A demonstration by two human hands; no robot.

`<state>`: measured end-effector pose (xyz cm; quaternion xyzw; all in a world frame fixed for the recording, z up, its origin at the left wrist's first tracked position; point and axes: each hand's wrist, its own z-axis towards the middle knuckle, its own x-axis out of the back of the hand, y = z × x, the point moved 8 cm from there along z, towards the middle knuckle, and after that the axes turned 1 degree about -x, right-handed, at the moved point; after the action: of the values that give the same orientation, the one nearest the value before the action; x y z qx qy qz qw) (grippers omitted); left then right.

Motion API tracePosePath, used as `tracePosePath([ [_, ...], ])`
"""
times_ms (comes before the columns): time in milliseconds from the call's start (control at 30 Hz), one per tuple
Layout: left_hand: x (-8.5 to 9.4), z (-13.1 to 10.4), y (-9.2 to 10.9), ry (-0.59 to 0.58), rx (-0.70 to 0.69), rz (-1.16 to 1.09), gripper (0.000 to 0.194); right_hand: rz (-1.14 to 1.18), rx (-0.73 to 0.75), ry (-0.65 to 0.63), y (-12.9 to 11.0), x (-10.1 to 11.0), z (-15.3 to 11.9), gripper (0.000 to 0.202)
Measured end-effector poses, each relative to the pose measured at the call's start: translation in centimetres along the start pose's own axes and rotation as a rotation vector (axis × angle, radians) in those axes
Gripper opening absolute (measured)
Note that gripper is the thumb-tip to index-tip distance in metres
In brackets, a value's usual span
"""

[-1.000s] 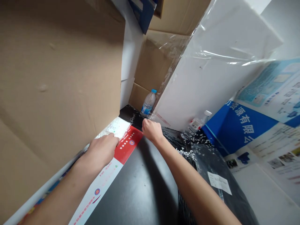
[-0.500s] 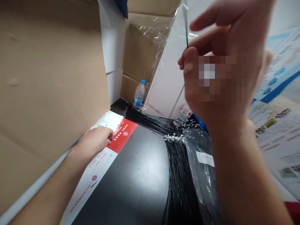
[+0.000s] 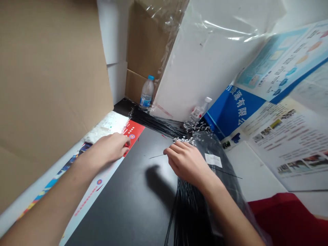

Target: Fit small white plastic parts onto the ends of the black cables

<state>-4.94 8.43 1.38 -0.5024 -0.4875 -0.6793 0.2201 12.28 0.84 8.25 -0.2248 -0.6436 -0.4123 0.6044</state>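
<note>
My right hand (image 3: 183,159) is closed on a thin black wire. One end of the wire (image 3: 156,156) sticks out to the left of the fingertips, and a thin black length shows to the right of the wrist. Below this hand lies a thick bundle of black wires (image 3: 189,212) with white ends (image 3: 183,139). My left hand (image 3: 112,148) rests with curled fingers at the edge of the red and white printed sheet (image 3: 135,128); whatever its fingertips hold, if anything, is hidden.
A second black wire bundle (image 3: 159,123) lies across the back. Behind stand a blue-capped bottle (image 3: 147,94) and a white-capped bottle (image 3: 202,108). A clear plastic bag (image 3: 225,177) lies right of the wires. A large cardboard panel (image 3: 51,85) rises at the left.
My right hand has come down from high at the right to just above the wire bundle, with a thin wire in it. My left hand has barely moved.
</note>
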Motion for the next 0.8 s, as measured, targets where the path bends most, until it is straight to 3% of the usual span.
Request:
tracePosePath([
  [100,-1.1,0.0,1.4,-0.094,-0.078,0.065,0.021,0.063,-0.098,-0.064,0.1,-3.7,-0.3,0.017],
  [200,-2.0,0.0,3.4,-0.144,-0.203,0.029,0.026,0.087,-0.162,-0.059,-0.6,-5.3,-0.5,0.019],
  [300,-2.2,0.0,4.0,-0.155,-0.248,0.002,0.029,0.163,-0.170,-0.036,-1.3,-5.6,-0.4,0.024],
  [467,-1.9,0.4,3.2,-0.098,-0.192,0.048,0.032,0.299,-0.160,0.013,-1.1,-5.6,0.9,0.032],
  [667,-2.5,1.0,3.6,-0.099,-0.120,0.124,0.026,0.369,-0.099,-0.037,-1.3,-6.4,3.0,0.024],
  [800,-2.8,1.1,3.9,-0.079,-0.136,0.109,0.022,0.420,-0.141,0.010,-1.1,-7.0,3.2,0.019],
])
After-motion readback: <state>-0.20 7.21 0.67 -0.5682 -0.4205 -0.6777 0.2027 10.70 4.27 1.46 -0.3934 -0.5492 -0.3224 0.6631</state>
